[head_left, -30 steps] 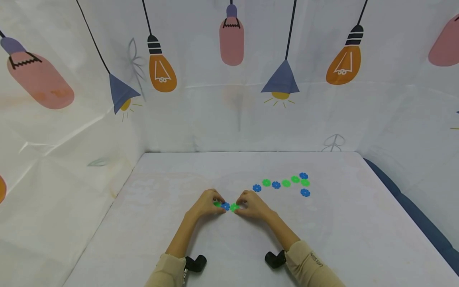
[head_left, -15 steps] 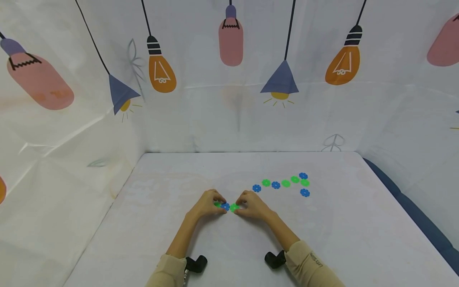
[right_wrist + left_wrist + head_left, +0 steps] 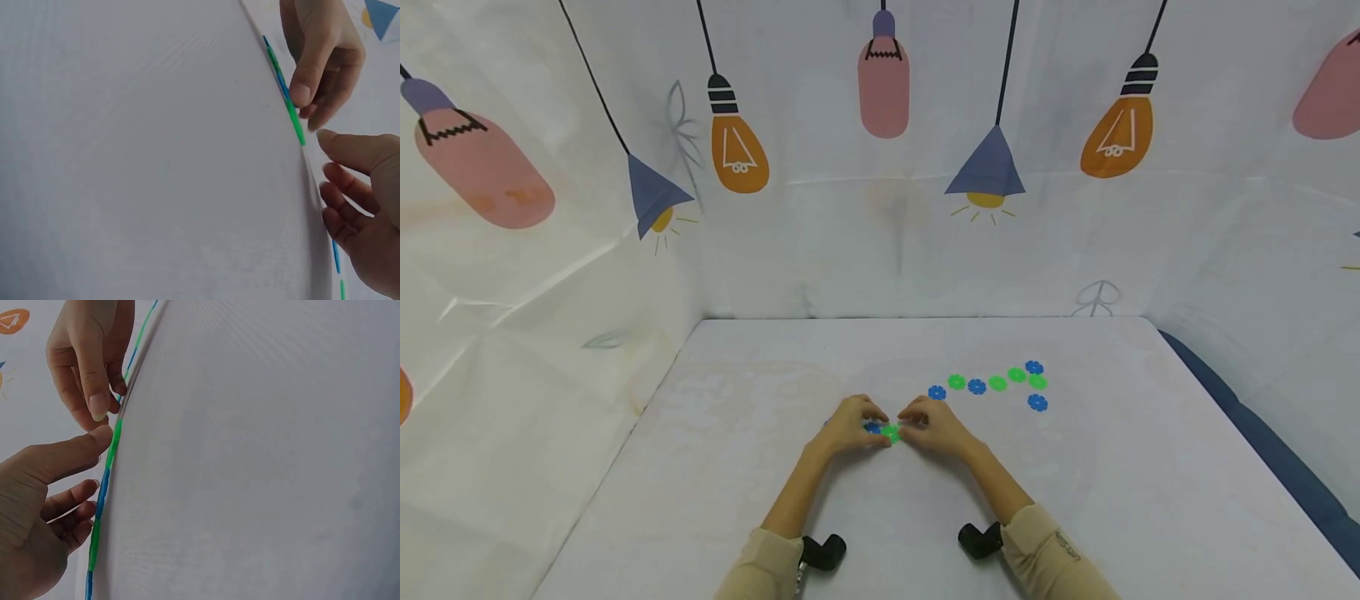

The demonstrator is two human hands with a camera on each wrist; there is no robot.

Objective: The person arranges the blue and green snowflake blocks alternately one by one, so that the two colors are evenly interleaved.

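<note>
Tabletop (image 3: 880,525) lay white; left hand (image 3: 848,429) pinched green disc (image 3: 891,433), best held level; right hand (image 3: 938,429), apart and empty, sat at its three o'clock.

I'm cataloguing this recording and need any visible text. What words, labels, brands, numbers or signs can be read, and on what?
No readable text anywhere.
Right sleeve: a small dark marking, too blurred to read.
Discs and table: no lettering can be made out.
Backdrop: drawings only.
</note>
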